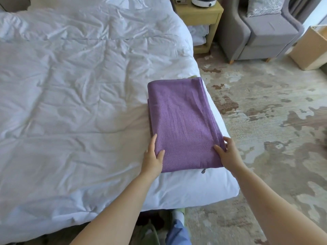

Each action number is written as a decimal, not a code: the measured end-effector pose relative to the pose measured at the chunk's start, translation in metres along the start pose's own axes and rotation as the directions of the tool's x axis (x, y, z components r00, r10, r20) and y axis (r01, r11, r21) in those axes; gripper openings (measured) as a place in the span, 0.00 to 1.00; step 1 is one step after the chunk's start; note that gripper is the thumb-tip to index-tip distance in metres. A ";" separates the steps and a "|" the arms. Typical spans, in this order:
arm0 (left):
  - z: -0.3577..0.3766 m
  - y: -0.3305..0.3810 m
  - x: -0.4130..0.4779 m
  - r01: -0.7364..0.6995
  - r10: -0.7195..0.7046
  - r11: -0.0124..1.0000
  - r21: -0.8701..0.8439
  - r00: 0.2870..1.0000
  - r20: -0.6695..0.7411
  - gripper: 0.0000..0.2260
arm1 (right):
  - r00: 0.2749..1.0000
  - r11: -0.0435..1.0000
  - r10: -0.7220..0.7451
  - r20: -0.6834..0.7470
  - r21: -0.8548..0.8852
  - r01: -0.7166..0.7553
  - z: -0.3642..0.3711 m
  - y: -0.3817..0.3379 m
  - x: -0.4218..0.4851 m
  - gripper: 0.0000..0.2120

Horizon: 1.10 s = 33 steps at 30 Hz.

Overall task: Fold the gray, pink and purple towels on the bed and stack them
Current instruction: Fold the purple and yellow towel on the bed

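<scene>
A folded purple towel [182,121] lies on the near right corner of the white bed [79,103], on top of a stack. A sliver of gray cloth [203,171] peeks out under its near edge, and a darker layer shows along its left side. No pink towel is visible. My left hand [153,156] grips the purple towel's near left corner, thumb on top. My right hand [229,152] grips the near right corner, fingers curled round the edge.
The bed's right edge drops to a patterned carpet [265,121]. A yellow nightstand [200,20] and a gray armchair [261,32] stand at the back right, with a cardboard box [309,48] beside the chair. My legs show below the bed's foot.
</scene>
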<state>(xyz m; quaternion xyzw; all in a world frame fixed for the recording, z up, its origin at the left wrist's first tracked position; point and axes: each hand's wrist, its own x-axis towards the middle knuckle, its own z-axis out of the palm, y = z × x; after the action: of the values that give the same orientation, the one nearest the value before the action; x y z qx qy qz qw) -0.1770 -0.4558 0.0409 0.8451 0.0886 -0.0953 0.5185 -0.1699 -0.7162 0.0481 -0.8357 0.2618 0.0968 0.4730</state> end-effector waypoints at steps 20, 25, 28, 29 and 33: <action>0.079 -0.021 0.066 -0.200 0.312 0.623 0.756 0.950 -0.005 0.29 | 0.849 0.579 -0.458 0.264 -0.636 0.510 0.057 0.012 0.089 0.38; 0.090 -0.026 0.083 -0.166 0.252 0.583 0.795 0.968 0.017 0.29 | 0.834 0.623 -0.464 0.297 -0.560 0.546 0.060 0.019 0.114 0.36; 0.085 -0.018 0.079 -0.167 0.258 0.579 0.798 0.966 0.016 0.29 | 0.827 0.632 -0.476 0.299 -0.538 0.558 0.055 0.015 0.109 0.36; 0.082 -0.013 0.079 -0.172 0.266 0.576 0.799 0.964 0.016 0.30 | 0.827 0.632 -0.483 0.290 -0.538 0.558 0.053 0.012 0.107 0.35; 0.072 0.015 0.102 -0.163 0.261 0.556 0.815 0.965 0.015 0.30 | 0.832 0.613 -0.496 0.249 -0.578 0.538 0.050 -0.013 0.111 0.34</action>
<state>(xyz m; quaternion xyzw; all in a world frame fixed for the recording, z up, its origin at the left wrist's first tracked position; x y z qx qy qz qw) -0.0796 -0.5220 -0.0040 0.9960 -0.0392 -0.0162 0.0783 -0.0650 -0.7075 -0.0142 -0.9795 -0.0531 0.0643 0.1833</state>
